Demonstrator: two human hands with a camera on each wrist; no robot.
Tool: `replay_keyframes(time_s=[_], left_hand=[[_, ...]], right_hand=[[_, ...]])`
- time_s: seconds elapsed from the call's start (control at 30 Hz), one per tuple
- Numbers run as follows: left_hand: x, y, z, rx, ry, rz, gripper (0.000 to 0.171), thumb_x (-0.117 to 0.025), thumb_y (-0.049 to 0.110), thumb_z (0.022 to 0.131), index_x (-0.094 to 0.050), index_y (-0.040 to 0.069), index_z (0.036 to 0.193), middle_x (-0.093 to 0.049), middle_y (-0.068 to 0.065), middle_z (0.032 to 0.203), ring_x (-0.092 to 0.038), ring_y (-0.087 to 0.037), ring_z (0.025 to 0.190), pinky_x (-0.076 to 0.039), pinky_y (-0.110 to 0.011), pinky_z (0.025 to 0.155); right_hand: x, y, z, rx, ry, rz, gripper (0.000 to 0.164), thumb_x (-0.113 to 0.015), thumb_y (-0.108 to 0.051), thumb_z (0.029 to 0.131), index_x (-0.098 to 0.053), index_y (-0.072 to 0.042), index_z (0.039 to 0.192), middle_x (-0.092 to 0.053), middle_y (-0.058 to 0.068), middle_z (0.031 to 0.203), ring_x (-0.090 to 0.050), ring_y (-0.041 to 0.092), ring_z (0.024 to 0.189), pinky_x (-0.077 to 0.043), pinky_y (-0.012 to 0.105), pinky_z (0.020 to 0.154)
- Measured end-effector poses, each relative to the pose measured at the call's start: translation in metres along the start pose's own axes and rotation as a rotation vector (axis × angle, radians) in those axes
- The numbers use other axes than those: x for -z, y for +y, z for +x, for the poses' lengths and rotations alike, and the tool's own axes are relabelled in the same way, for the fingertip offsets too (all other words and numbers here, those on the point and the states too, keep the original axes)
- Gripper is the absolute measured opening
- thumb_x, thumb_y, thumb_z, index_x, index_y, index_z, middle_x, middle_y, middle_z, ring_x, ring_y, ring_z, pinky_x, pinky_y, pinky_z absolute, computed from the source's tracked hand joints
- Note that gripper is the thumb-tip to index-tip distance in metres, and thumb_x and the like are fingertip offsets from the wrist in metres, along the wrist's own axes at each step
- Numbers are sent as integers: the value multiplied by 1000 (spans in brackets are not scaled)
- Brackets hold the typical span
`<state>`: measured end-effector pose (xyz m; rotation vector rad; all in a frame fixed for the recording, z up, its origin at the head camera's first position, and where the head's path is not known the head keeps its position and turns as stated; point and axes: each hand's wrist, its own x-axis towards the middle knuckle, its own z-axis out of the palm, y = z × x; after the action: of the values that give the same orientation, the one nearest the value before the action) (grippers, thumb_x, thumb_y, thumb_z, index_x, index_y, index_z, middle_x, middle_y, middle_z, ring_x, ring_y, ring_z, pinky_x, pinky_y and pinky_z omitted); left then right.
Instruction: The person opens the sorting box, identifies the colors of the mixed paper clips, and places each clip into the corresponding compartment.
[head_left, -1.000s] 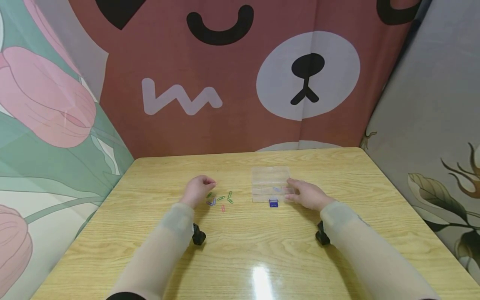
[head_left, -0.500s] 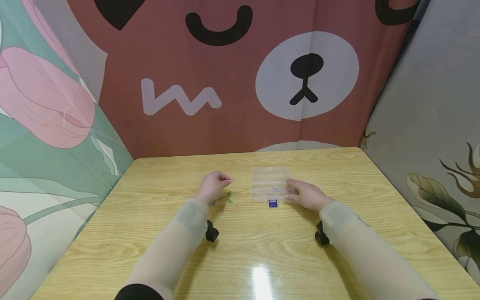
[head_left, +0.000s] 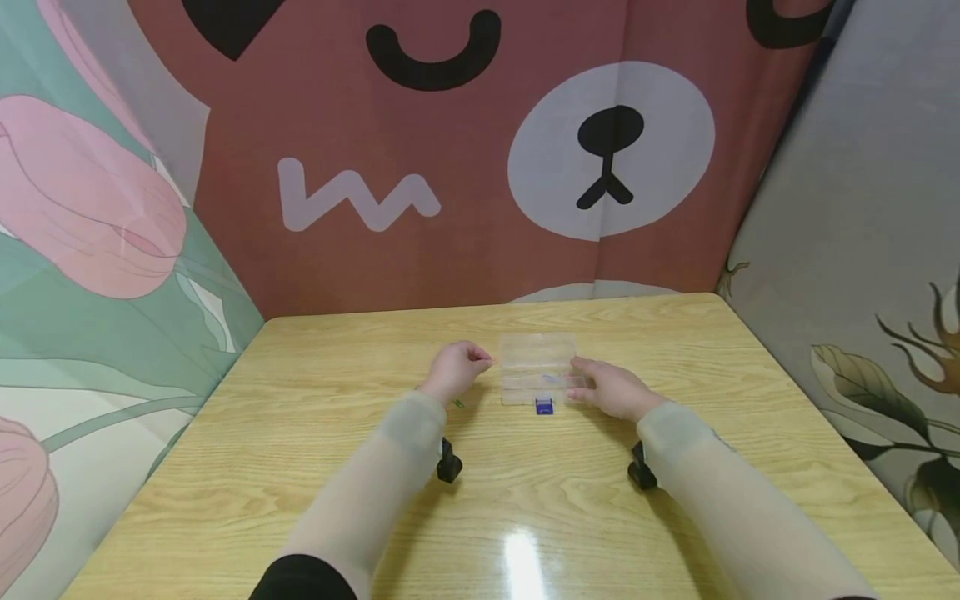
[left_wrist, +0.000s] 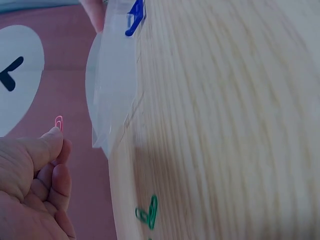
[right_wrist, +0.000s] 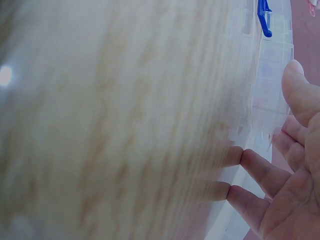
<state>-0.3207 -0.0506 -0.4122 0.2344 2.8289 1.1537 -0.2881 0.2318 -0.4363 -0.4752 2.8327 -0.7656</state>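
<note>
My left hand (head_left: 456, 369) pinches a pink paper clip (left_wrist: 59, 121) between thumb and fingertip, in the air just left of the clear plastic box (head_left: 512, 397). The box lies with its lid (head_left: 537, 348) raised at the back. A blue latch (head_left: 544, 407) hangs at the box's front, and something small and blue shows inside. My right hand (head_left: 617, 390) holds the box's right end, thumb on the near side and fingers around the corner. Green paper clips (left_wrist: 148, 214) lie on the table below my left hand, which hides part of that spot in the head view.
The wooden table (head_left: 570, 500) runs back to a printed cloth (head_left: 465, 258). Another patterned cloth (head_left: 847, 250) hangs along the right side. A black wrist camera (head_left: 449, 463) sits under my left wrist, and a second black camera (head_left: 642, 468) under my right.
My left hand has moved right from the scattered paper clips to beside the box, carrying the pink clip. It now covers most of the loose clips. My right hand stays on the box.
</note>
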Motion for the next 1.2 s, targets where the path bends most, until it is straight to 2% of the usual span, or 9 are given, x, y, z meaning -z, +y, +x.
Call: replay_keyframes(time_s=[0.33,0.53,0.63,0.8,0.93,1.2], left_hand=[[-13,15,4,-12,10,48,12,-67,30,92,-69,18,89,-64,5,88,-55,-16,78,-45,-34,72],[-19,21,8,-33,8,101,12,-67,31,92,-70,20,87,-64,8,85,-57,-14,80,-35,-45,95],[-22,24,10,-47,6,103,12,-67,30,92,-70,19,86,-64,8,81,-57,-14,79,-30,-49,100],[-25,29,12,-70,0,107,14,-68,29,91,-71,16,87,-64,9,78,-56,-14,77,-25,-52,103],[-30,31,15,-85,0,126,16,-68,29,91,-72,14,87,-64,9,77,-55,-14,75,-26,-52,100],[-37,36,16,-109,2,184,15,-69,29,90,-70,17,80,-64,10,76,-56,-13,73,-27,-48,96]], right_hand=[[0,1,0,-16,-6,3,70,-59,-36,96,-28,-4,150,-40,15,148,-33,39,136,-25,55,108],[0,1,0,-22,-15,10,71,-58,-37,96,-28,-4,151,-35,16,151,-30,39,138,-25,55,108],[0,1,0,-32,-18,15,71,-59,-38,96,-27,-5,151,-35,16,151,-29,39,138,-24,55,109],[1,0,-1,-30,-17,13,71,-59,-37,96,-27,-4,151,-34,17,151,-29,39,138,-25,55,108],[1,0,-1,-27,-15,12,71,-59,-36,96,-28,-4,151,-34,17,151,-30,39,138,-25,55,108],[-1,1,1,-26,-6,21,71,-59,-37,95,-29,-5,150,-34,17,151,-31,39,137,-26,55,108]])
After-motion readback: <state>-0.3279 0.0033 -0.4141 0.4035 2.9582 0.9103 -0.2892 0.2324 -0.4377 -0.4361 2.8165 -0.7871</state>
